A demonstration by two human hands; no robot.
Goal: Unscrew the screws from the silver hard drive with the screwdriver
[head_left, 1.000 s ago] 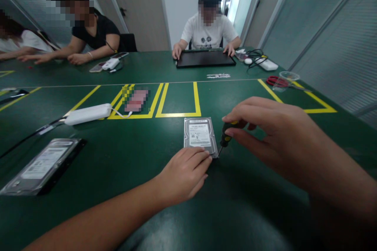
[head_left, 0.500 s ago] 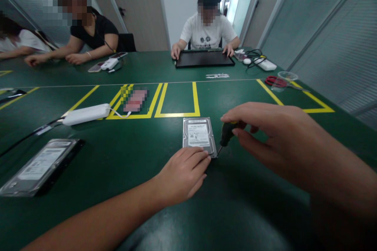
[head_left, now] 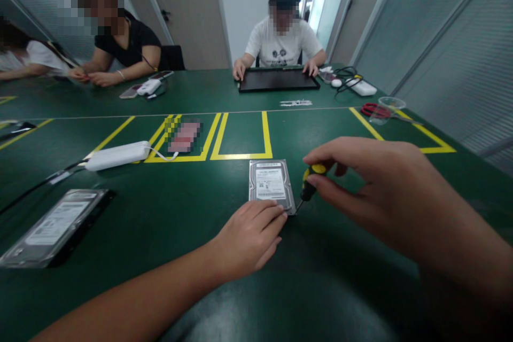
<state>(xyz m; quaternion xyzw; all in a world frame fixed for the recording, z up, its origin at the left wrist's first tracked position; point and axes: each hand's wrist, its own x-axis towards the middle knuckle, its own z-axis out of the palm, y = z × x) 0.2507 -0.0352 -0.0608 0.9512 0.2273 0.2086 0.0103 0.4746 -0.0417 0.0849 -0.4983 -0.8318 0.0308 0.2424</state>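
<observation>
A silver hard drive (head_left: 270,183) with a white label lies flat on the green table in front of me. My left hand (head_left: 250,235) has its fingers over the drive's near edge, holding it down. My right hand (head_left: 352,181) pinches the black and yellow handle of a small screwdriver (head_left: 310,187) between thumb and fingers. The tool leans, and its thin shaft slopes down to the drive's near right corner. Whether its tip sits in a screw is too small to tell.
A second hard drive (head_left: 60,224) lies at the left. Behind it are a white power bank (head_left: 118,156) with cables and a pink phone (head_left: 185,137). Red-handled scissors (head_left: 374,110) lie at the right. Across the table, a person holds a dark flat panel (head_left: 278,80).
The screwdriver handle has turned in my right fingers, so more yellow shows. That hand has shifted slightly; the left stays still. At the far left, a co-worker's hands have come together.
</observation>
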